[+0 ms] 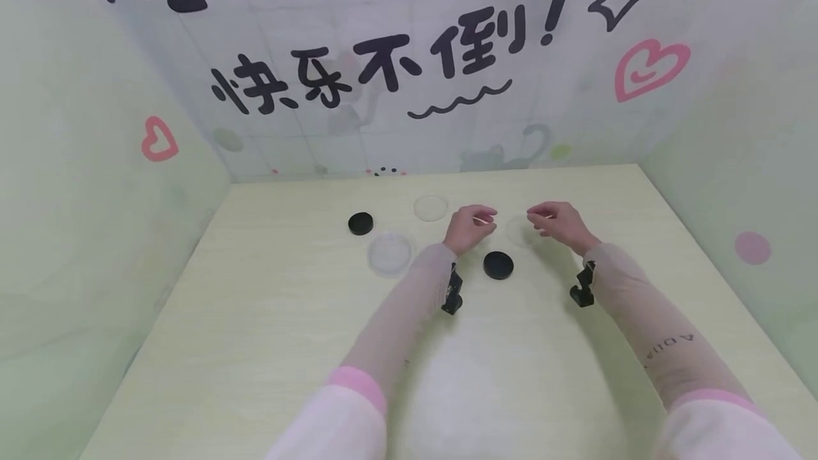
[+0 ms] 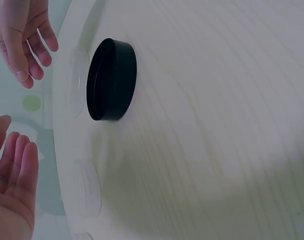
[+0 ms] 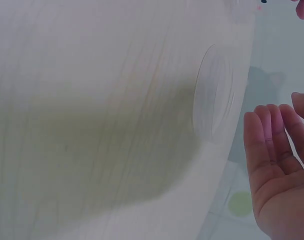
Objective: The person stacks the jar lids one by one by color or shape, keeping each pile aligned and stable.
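My left hand (image 1: 471,228) is held above the table with its fingers loosely bent and nothing in them. Facing it, my right hand (image 1: 562,224) hovers likewise, palm inward, also holding nothing. Below and between the two lies a clear round dish (image 1: 520,233), which the right wrist view shows as a shallow transparent disc (image 3: 212,95) on the table. Nearer to me sits a black round cap (image 1: 498,265); in the left wrist view this cap (image 2: 112,80) has a low rim and its hollow side up.
Left of my hands, another black cap (image 1: 361,223) lies on the pale wooden table (image 1: 268,318). Close by are a clear dish (image 1: 390,254) and, farther back, a thinner clear disc (image 1: 431,208). Printed cloth walls (image 1: 358,148) enclose the table's back and sides.
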Action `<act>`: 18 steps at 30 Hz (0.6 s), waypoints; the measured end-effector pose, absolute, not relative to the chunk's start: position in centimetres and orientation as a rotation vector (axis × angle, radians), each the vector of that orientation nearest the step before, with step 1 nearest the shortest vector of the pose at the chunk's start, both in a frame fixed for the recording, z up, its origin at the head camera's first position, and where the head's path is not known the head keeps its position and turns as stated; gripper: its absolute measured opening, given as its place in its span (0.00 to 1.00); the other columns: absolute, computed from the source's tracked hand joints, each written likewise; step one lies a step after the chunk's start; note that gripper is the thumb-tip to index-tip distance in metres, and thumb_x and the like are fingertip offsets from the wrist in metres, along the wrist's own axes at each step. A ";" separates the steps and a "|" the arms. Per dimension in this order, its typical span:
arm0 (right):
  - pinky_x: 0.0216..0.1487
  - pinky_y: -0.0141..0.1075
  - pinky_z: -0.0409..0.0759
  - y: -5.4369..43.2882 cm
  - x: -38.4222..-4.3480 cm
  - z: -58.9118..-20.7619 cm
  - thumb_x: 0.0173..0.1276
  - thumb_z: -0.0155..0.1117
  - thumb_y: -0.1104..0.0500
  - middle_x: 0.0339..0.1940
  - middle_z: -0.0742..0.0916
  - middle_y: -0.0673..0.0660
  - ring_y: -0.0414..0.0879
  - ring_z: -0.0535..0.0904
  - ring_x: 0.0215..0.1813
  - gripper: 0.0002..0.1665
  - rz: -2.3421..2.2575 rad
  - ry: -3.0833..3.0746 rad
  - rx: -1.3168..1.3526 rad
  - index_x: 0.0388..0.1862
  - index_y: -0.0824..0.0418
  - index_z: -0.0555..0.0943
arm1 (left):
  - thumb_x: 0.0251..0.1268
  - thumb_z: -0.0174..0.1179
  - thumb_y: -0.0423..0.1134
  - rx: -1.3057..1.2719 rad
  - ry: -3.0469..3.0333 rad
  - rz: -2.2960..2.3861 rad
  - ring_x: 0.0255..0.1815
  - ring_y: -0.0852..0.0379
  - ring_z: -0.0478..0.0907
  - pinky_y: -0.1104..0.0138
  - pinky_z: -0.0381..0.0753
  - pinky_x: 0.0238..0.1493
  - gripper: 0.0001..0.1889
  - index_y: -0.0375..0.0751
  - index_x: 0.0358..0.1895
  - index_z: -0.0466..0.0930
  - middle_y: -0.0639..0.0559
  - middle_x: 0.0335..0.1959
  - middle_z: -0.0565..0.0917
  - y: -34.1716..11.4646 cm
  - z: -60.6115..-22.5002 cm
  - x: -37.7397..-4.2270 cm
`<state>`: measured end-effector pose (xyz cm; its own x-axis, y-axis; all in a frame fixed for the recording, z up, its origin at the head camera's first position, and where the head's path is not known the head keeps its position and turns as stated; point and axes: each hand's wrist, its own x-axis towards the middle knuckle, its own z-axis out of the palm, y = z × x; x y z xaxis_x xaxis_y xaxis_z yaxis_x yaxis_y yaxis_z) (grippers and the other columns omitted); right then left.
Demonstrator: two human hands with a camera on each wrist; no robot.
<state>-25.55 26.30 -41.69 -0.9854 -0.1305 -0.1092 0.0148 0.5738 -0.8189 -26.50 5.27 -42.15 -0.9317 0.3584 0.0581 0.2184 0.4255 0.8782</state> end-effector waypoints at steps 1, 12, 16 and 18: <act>0.40 0.37 0.79 26.5 -25.5 -41.7 0.66 0.52 0.55 0.47 0.77 0.72 0.62 0.74 0.46 0.24 -1.376 2.645 -0.089 0.53 0.73 0.70 | 0.56 0.58 0.32 0.517 2.526 1.530 0.38 0.57 0.77 0.75 0.74 0.37 0.15 0.37 0.48 0.77 0.48 0.40 0.81 5.6 -42.1 -26.4; 0.42 0.40 0.78 27.4 -25.2 -42.6 0.66 0.52 0.57 0.48 0.75 0.70 0.60 0.74 0.46 0.25 -1.381 2.635 -0.014 0.56 0.73 0.67 | 0.58 0.57 0.33 0.500 2.433 1.514 0.46 0.52 0.75 0.73 0.73 0.44 0.19 0.37 0.54 0.72 0.43 0.50 0.77 7.5 -41.6 -25.7; 0.42 0.41 0.78 27.9 -25.2 -43.1 0.66 0.52 0.56 0.50 0.74 0.73 0.62 0.73 0.47 0.27 -1.386 2.646 -0.009 0.58 0.73 0.64 | 0.58 0.57 0.33 0.494 2.418 1.510 0.49 0.52 0.74 0.73 0.73 0.46 0.20 0.37 0.55 0.71 0.43 0.51 0.75 8.2 -42.3 -25.8; 0.42 0.41 0.78 28.2 -25.1 -43.2 0.66 0.52 0.57 0.51 0.73 0.74 0.62 0.73 0.48 0.28 -1.394 2.644 -0.005 0.59 0.74 0.63 | 0.57 0.57 0.33 0.479 2.414 1.505 0.50 0.52 0.74 0.73 0.72 0.47 0.20 0.37 0.55 0.71 0.43 0.52 0.75 8.5 -42.6 -25.9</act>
